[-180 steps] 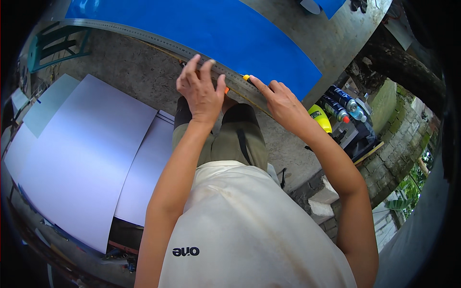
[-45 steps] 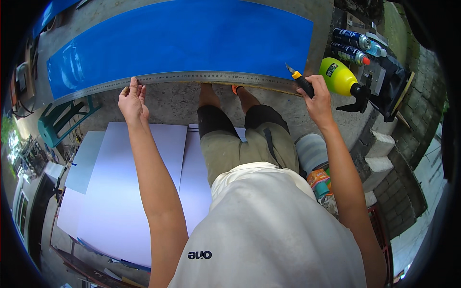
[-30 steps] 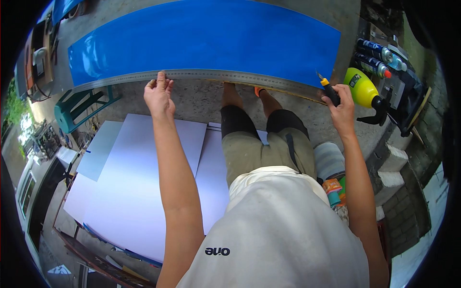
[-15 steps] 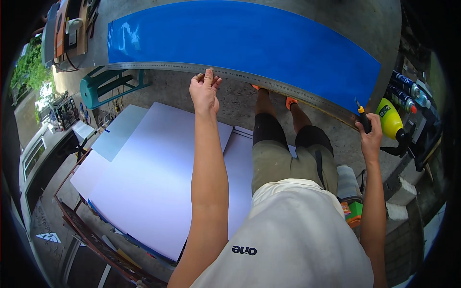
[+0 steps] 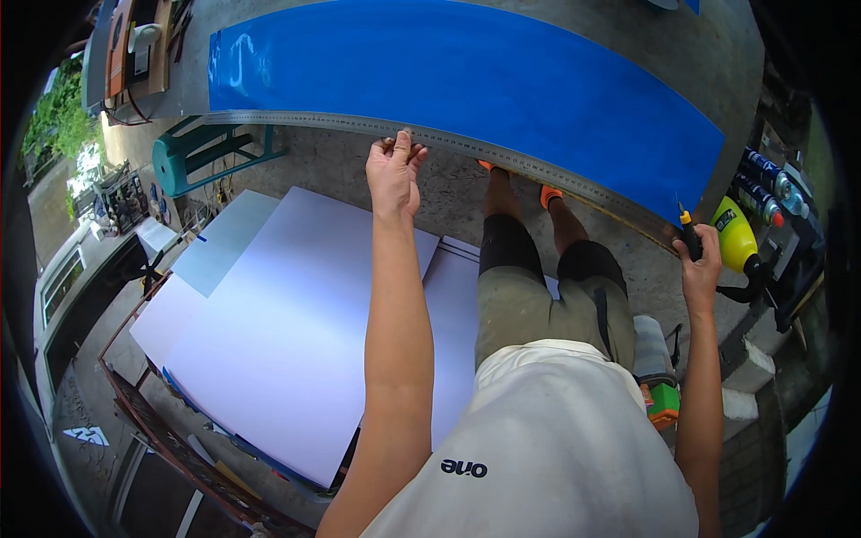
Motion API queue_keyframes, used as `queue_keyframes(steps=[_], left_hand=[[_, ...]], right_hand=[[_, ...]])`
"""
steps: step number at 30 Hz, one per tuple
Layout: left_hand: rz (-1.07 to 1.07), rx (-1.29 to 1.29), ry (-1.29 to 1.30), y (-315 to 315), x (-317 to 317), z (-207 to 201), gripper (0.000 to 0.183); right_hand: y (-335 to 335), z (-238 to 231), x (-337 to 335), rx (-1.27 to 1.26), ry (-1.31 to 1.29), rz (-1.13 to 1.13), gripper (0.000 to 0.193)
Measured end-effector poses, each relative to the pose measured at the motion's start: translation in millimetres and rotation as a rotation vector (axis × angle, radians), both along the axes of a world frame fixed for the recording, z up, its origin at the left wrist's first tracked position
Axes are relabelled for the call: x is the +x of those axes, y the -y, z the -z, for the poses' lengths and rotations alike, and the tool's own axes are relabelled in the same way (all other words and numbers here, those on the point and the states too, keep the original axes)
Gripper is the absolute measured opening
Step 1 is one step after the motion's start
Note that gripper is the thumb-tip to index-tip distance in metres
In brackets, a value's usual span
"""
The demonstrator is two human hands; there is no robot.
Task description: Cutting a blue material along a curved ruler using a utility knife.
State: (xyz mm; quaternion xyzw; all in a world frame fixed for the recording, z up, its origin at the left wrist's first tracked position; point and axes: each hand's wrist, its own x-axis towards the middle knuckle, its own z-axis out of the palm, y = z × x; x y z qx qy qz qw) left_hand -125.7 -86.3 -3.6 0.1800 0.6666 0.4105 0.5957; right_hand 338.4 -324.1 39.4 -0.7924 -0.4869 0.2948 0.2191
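A long blue sheet lies across the grey tabletop. Along its near edge runs a long steel ruler, following the table's front edge. My left hand is closed at the ruler near its middle, thumb over the near edge and fingers curled below. Over by the right end of the sheet, my right hand is wrapped around a black and yellow utility knife. Its thin blade points away from me, close to the sheet's near right corner.
White panels lie stacked on a rack at my left. A teal stool stands beyond them. To the right are a yellow-green spray bottle and several spray cans. A tool with an orange base sits at the far left.
The view has shifted slightly, so the table and both hands appear a little farther right. Both hands keep their grips, with little visible movement along the sheet.
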Motion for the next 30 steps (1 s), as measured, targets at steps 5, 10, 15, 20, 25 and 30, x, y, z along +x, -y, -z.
queue_keyframes(steps=[5, 10, 15, 20, 25, 30], left_hand=[[-0.042, -0.001, 0.078, -3, -2, -2, 0.027], [-0.117, 0.053, 0.026, -14, -17, 4, 0.023], [-0.092, 0.060, 0.045, -15, -22, 5, 0.022], [-0.121, 0.068, 0.037, -19, -14, -5, 0.022], [-0.003, 0.098, -0.372, -23, -3, -10, 0.021], [-0.026, 0.129, -0.512, -41, 14, -29, 0.022]], right_hand=[[3, 2, 2, -0.004, -0.012, 0.008, 0.035], [3, 3, 3, -0.009, 0.007, -0.005, 0.035], [-1, 1, 0, -0.023, -0.020, 0.005, 0.033], [2, 1, 3, -0.018, -0.023, -0.002, 0.032], [10, 6, 6, -0.016, -0.011, -0.011, 0.035], [10, 9, 4, -0.020, 0.019, -0.026, 0.034]])
